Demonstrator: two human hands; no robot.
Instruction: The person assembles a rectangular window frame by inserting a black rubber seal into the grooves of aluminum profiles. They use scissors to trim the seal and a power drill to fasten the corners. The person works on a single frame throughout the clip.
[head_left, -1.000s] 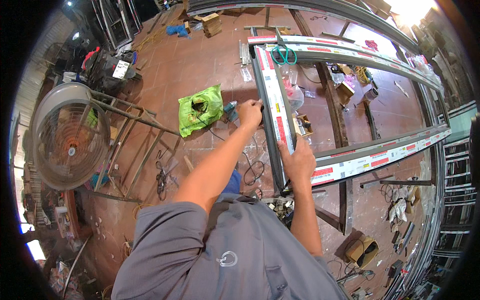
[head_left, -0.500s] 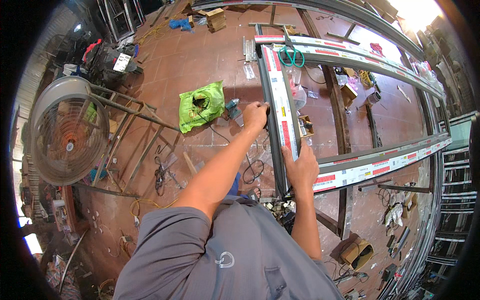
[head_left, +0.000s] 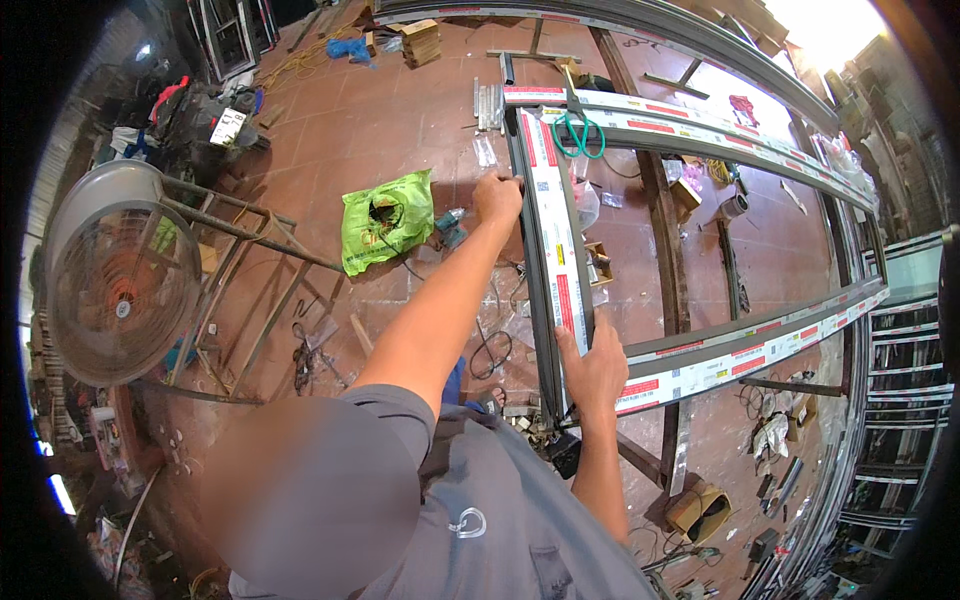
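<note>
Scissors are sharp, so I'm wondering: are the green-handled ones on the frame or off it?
On it: the scissors lie across the far left corner of the frame, covering part of its edge.

Green bag (head_left: 362,236) (crumpled), grey fan (head_left: 124,285)

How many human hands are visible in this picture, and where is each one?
2: the left hand is at the outer edge of the metal frame's left bar; the right hand is on the same bar, nearer the body. Clutter may hide others.
</note>
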